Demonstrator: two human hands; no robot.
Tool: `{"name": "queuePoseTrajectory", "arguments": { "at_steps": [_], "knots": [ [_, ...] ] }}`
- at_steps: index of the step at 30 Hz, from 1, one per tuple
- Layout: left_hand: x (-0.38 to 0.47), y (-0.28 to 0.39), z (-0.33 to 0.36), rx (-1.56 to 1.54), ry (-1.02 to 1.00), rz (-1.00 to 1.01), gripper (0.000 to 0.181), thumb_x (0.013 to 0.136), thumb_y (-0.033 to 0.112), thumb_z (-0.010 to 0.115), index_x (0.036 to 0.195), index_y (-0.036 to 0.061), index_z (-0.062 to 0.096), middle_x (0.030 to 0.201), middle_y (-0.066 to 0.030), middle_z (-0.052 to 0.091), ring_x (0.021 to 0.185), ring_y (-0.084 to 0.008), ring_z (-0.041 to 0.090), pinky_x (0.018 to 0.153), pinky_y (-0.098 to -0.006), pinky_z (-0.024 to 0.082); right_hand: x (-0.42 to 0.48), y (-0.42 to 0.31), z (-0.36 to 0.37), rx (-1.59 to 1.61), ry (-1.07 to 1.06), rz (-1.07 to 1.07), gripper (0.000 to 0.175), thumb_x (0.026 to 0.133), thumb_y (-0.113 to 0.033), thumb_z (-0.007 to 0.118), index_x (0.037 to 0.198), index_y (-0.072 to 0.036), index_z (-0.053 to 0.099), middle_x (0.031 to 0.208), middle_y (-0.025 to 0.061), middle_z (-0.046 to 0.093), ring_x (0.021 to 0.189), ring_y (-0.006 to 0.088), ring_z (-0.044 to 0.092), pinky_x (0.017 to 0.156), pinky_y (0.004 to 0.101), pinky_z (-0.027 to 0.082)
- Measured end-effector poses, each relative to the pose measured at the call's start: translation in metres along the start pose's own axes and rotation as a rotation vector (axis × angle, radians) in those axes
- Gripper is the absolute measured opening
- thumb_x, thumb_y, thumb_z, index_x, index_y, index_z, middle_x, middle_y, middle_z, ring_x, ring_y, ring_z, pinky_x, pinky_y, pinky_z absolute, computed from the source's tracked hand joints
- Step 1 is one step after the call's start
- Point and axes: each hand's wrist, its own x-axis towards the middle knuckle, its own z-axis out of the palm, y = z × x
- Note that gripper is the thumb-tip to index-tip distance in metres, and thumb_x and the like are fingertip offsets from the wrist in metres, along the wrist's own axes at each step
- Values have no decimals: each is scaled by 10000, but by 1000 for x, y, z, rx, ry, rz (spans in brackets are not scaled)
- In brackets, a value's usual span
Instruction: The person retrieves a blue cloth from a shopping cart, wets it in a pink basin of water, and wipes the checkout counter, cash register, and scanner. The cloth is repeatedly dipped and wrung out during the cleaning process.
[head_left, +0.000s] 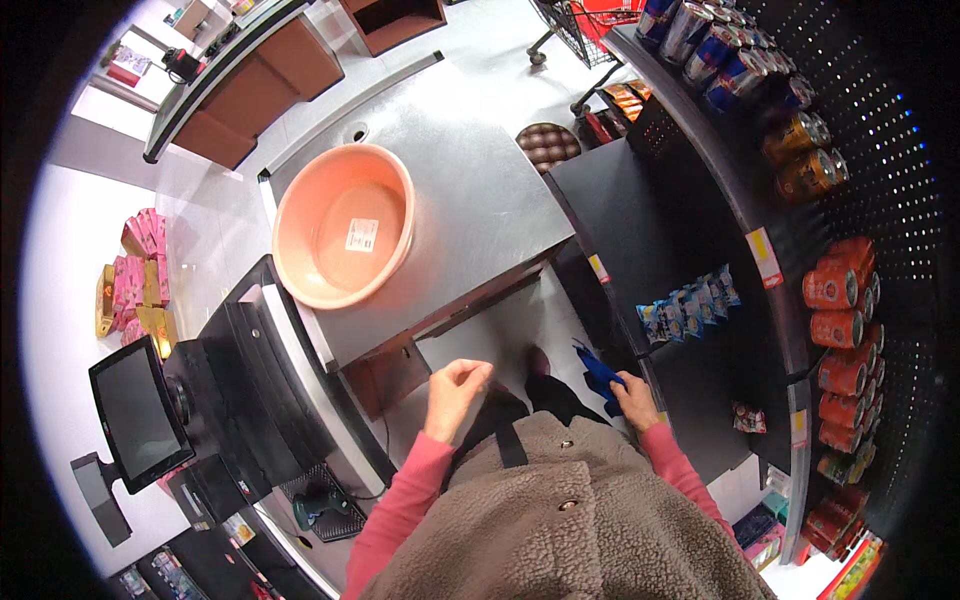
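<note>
My right hand (637, 402) grips a dark blue cloth or pouch (596, 373), its folds hanging beside the lower shelf. Just in front of my coat, my left hand (454, 397) hovers above the floor near the counter's front edge. Its thumb and fingertips meet, and no object shows between them. Ahead lies a metal-topped checkout counter (480, 180). On its left part stands a peach plastic basin (300, 255), with a white printed label (362, 235) on the inside bottom. Neither hand touches the basin.
On the left are a monitor (139, 412), a black cash drawer unit (247, 375) and a handheld barcode scanner (319, 510). Shelves on the right carry red cans (836, 330), energy drink cans (712, 56) and blue snack packets (686, 309). A round stool (549, 147) stands behind the counter.
</note>
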Motion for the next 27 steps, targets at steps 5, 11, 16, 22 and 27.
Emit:
{"name": "queuePoseTrajectory", "arguments": {
  "at_steps": [5,11,16,22,27],
  "knots": [
    [24,-66,2,330,72,188,124,898,80,765,989,0,790,888,-48,710,819,-131,680,772,-282,550,-43,15,3,-12,63,94,269,970,-253,612,1083,-22,690,889,246,704,853,398,713,751,442,529],
    [31,-110,-14,377,172,144,120,832,86,827,909,5,784,860,-83,719,763,-158,699,752,-311,565,-91,52,22,-42,85,143,267,964,-239,622,1053,7,669,865,255,685,813,398,701,716,436,517],
    [23,-137,-21,301,170,116,151,843,118,815,931,0,778,879,-90,746,764,-145,691,731,-307,563,-112,78,42,30,123,157,249,959,-210,630,1025,27,664,835,243,678,770,350,697,697,425,512],
    [17,-167,-33,47,146,21,190,892,156,786,979,-13,772,915,-62,754,742,-99,654,662,-278,546,-123,82,48,37,150,125,239,964,-208,626,1020,18,680,787,191,675,720,257,665,692,398,511],
    [-7,-175,-56,51,301,-78,229,925,225,772,891,4,725,831,-37,726,685,-97,644,668,-280,533,-122,79,47,27,121,112,247,967,-215,622,1021,18,685,793,186,682,721,233,662,699,387,515]
  ]
}}
